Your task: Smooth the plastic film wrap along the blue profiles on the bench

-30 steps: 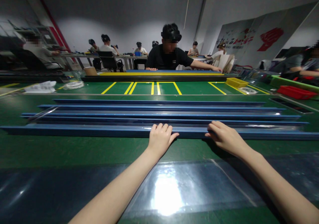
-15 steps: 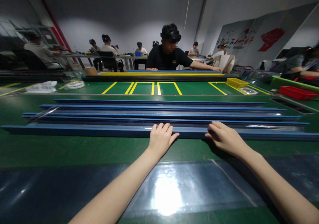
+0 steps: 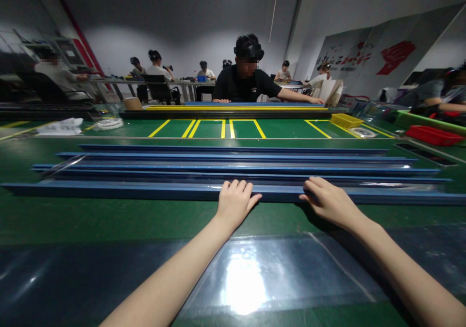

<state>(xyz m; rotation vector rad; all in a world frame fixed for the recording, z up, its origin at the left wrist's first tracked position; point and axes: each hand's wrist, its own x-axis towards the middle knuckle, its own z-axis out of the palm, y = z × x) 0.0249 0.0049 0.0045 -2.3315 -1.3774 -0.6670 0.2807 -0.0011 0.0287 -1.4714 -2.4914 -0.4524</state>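
Observation:
Long blue U-shaped channels lie side by side across the green table, and the nearest blue channel (image 3: 127, 191) is under both hands. My left hand (image 3: 235, 204) rests over its near wall, fingers bent over the top and thumb out to the right along the front. Further right, my right hand (image 3: 330, 203) has its fingers curled over the same wall, the thumb on the near side; its fingertips are partly hidden. Clear glossy plastic shows inside the channels. In front of me, under my forearms, a wide transparent plastic sheet (image 3: 284, 256) lies flat, reflecting a lamp.
Across the table sits a co-worker in a black shirt (image 3: 251, 87), behind yellow strips (image 3: 233, 107). A yellow tray (image 3: 345, 121), a red bin (image 3: 435, 135) and a dark flat phone-like object (image 3: 425, 154) lie on the right. White plastic wrap (image 3: 61, 126) lies left.

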